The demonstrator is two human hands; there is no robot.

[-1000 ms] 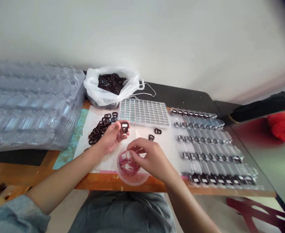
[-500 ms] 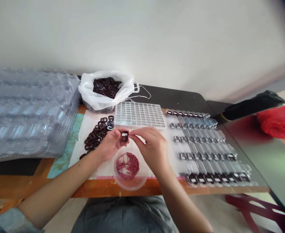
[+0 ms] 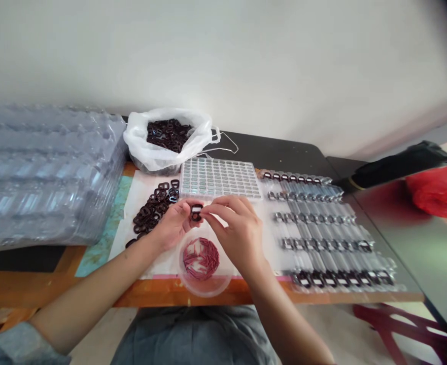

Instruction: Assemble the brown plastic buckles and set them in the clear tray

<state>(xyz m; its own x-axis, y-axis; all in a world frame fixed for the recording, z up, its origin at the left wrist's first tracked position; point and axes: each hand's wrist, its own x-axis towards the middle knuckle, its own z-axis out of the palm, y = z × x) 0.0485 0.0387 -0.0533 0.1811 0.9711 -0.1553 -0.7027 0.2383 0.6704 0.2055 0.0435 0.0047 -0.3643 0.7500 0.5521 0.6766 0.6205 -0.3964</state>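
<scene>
My left hand [image 3: 173, 223] is closed on a small dark brown buckle-like piece [image 3: 196, 212], held upright between thumb and fingers. A white patch fills its upper opening; a lower opening shows beneath. From the right, my right hand [image 3: 238, 223] brings a pinched thumb and forefinger against the piece's right edge. Anything between those fingertips is too small to make out. Just below the hands stands a clear round tub [image 3: 205, 290] holding many thin dark red sticks [image 3: 201, 258]. A pile of similar dark pieces [image 3: 150, 213] lies left of my left hand.
Behind my hands lies a white compartment tray [image 3: 219, 178] with small pale inserts. A white plastic bag [image 3: 135, 139] of dark pieces stands behind it. Clear blister trays [image 3: 322, 228], some holding dark pieces, lie right. Stacked clear trays [image 3: 48, 177] fill the left.
Both hands stay at nearly the same spot around the buckle-like piece. My right fingers have shifted very slightly at its edge, and the whole view has moved a little.
</scene>
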